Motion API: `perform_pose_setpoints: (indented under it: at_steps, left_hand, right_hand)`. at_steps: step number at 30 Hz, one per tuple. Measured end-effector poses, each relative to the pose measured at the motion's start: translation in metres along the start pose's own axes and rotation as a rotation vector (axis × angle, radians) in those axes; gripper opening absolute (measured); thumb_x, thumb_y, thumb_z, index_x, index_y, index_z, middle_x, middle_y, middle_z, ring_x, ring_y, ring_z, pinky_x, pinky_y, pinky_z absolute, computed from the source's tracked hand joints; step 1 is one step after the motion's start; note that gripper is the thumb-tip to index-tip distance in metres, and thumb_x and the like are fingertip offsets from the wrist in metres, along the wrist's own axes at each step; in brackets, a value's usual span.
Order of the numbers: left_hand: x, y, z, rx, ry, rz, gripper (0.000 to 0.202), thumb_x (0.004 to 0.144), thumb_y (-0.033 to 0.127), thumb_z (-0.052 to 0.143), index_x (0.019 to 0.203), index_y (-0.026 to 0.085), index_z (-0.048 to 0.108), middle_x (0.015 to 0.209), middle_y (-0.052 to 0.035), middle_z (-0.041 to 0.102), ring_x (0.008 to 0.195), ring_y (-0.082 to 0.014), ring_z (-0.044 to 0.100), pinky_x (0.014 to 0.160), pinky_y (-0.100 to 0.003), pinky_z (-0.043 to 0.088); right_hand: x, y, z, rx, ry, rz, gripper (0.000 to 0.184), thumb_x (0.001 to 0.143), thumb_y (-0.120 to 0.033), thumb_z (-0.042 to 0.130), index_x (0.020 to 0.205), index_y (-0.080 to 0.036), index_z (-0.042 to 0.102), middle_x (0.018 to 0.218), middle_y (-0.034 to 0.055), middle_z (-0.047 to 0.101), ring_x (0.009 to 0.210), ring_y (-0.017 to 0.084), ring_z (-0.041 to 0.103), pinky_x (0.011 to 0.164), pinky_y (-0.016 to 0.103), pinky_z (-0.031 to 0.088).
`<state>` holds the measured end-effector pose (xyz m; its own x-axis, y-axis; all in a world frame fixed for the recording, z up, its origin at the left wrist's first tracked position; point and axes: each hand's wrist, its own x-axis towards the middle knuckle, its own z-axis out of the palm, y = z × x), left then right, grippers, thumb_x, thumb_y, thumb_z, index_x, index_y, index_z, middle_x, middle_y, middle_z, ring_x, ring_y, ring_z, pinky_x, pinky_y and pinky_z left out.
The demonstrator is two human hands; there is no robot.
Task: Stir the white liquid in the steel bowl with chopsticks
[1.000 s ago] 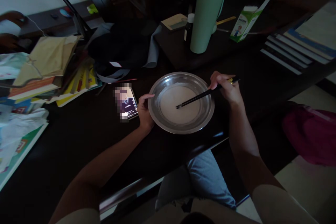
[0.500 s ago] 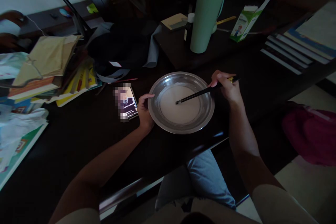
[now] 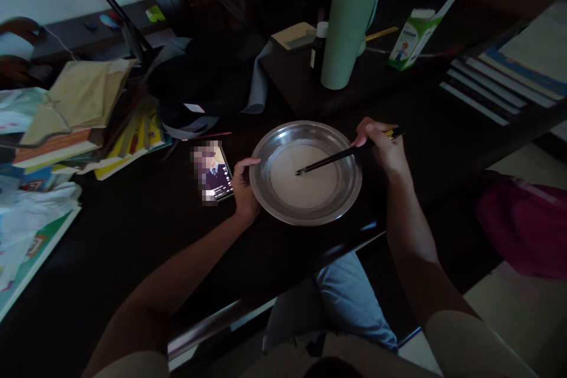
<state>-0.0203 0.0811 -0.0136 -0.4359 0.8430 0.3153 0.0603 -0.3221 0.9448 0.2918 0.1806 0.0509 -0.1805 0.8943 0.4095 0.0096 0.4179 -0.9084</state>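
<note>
A shiny metal bowl [image 3: 266, 195] rests on the dark desk, with a pale whitish liquid [image 3: 305, 186] in it. At the bowl's left side, my left hand [image 3: 245, 186] grips the rim, thumb on top and the other fingers mostly hidden below. My right hand [image 3: 383, 144] is closed around a pair of black chopsticks [image 3: 334, 157] with gold-coloured ends, held slanting over the bowl's right rim. Their tips are at the liquid near its middle. Just left of my left hand lies a phone [image 3: 221, 180] with its screen lit.
Behind the bowl stand a tall green bottle [image 3: 352, 23], a small dark bottle [image 3: 318, 50] and a green-white box [image 3: 410, 41]. A black bag [image 3: 208, 82] and piled books [image 3: 75, 100] are at the left. More books [image 3: 487, 88] lie at the right.
The picture on the phone screen has changed. Both hands, the bowl and the chopsticks look almost the same as before.
</note>
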Motion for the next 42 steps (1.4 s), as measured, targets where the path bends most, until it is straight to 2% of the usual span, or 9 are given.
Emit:
perform_pose_setpoints:
  at_steps: [2, 4, 8, 16, 24, 26, 32, 38, 42]
  left_hand:
    - [0.000, 0.001, 0.001, 0.006, -0.003, 0.018, 0.032, 0.074, 0.038, 0.097, 0.098, 0.030, 0.077, 0.092, 0.0024, 0.074, 0.082, -0.0160, 0.069, 0.075, -0.031, 0.058]
    - [0.000, 0.001, 0.001, 0.025, -0.002, 0.032, 0.031, 0.076, 0.038, 0.096, 0.098, 0.029, 0.077, 0.091, 0.0024, 0.073, 0.082, -0.0159, 0.069, 0.075, -0.031, 0.057]
    - [0.000, 0.003, 0.002, 0.037, 0.001, 0.042, 0.029, 0.078, 0.040, 0.094, 0.097, 0.028, 0.076, 0.090, 0.0024, 0.073, 0.081, -0.0161, 0.069, 0.076, -0.031, 0.057]
    - [0.000, 0.004, 0.001, 0.037, -0.024, 0.027, 0.029, 0.079, 0.038, 0.094, 0.099, 0.029, 0.075, 0.091, 0.0020, 0.071, 0.082, -0.0174, 0.068, 0.075, -0.033, 0.057]
    - [-0.001, 0.002, 0.000, 0.042, -0.027, 0.028, 0.029, 0.079, 0.037, 0.093, 0.100, 0.029, 0.075, 0.094, 0.0014, 0.073, 0.084, -0.0180, 0.069, 0.076, -0.033, 0.056]
    - [-0.001, 0.002, -0.001, 0.038, -0.029, 0.024, 0.028, 0.079, 0.036, 0.093, 0.100, 0.029, 0.075, 0.094, 0.0012, 0.073, 0.083, -0.0181, 0.069, 0.075, -0.033, 0.056]
    - [-0.001, 0.003, 0.001, 0.004, -0.012, 0.017, 0.029, 0.077, 0.038, 0.095, 0.097, 0.029, 0.077, 0.090, 0.0028, 0.074, 0.079, -0.0157, 0.068, 0.071, -0.029, 0.055]
    - [0.000, 0.005, 0.001, 0.002, -0.007, 0.010, 0.033, 0.073, 0.040, 0.097, 0.095, 0.027, 0.076, 0.089, 0.0029, 0.073, 0.078, -0.0153, 0.068, 0.072, -0.028, 0.056]
    - [-0.001, 0.003, 0.001, -0.009, 0.001, 0.010, 0.032, 0.074, 0.039, 0.097, 0.096, 0.028, 0.077, 0.091, 0.0028, 0.074, 0.080, -0.0156, 0.069, 0.073, -0.029, 0.056]
  right_hand:
    - [-0.001, -0.001, 0.000, 0.002, -0.028, 0.004, 0.048, 0.093, -0.067, 0.072, 0.060, -0.032, 0.076, 0.062, 0.0014, 0.065, 0.071, 0.022, 0.061, 0.079, 0.045, 0.050]
    - [-0.001, -0.005, 0.002, -0.033, -0.122, 0.022, 0.049, 0.091, -0.071, 0.072, 0.061, -0.032, 0.077, 0.062, 0.0015, 0.068, 0.073, 0.023, 0.063, 0.084, 0.047, 0.052]
    - [0.000, -0.012, 0.006, -0.088, -0.246, 0.041, 0.049, 0.089, -0.074, 0.073, 0.066, -0.031, 0.080, 0.071, 0.0024, 0.077, 0.080, 0.025, 0.068, 0.090, 0.049, 0.052]
    - [0.001, -0.002, 0.000, -0.025, -0.013, 0.026, 0.048, 0.090, -0.070, 0.074, 0.061, -0.031, 0.077, 0.065, 0.0011, 0.067, 0.072, 0.021, 0.064, 0.079, 0.043, 0.052]
    - [-0.001, -0.010, 0.004, -0.051, -0.240, 0.033, 0.045, 0.092, -0.069, 0.073, 0.067, -0.032, 0.081, 0.073, 0.0013, 0.077, 0.078, 0.023, 0.070, 0.090, 0.048, 0.051]
    - [0.000, -0.010, 0.005, -0.056, -0.220, 0.039, 0.047, 0.091, -0.070, 0.074, 0.066, -0.031, 0.079, 0.073, 0.0016, 0.075, 0.076, 0.022, 0.070, 0.088, 0.046, 0.052]
    - [0.000, -0.001, 0.000, -0.015, -0.016, 0.029, 0.049, 0.091, -0.069, 0.074, 0.061, -0.029, 0.075, 0.064, 0.0004, 0.065, 0.070, 0.020, 0.064, 0.078, 0.041, 0.052]
    - [-0.001, -0.006, 0.003, -0.052, -0.214, 0.031, 0.045, 0.093, -0.066, 0.074, 0.068, -0.030, 0.081, 0.071, 0.0018, 0.076, 0.079, 0.022, 0.070, 0.087, 0.043, 0.052]
    - [0.001, -0.006, 0.004, -0.059, -0.172, 0.047, 0.045, 0.090, -0.068, 0.076, 0.068, -0.029, 0.080, 0.074, 0.0014, 0.074, 0.076, 0.020, 0.071, 0.079, 0.040, 0.052]
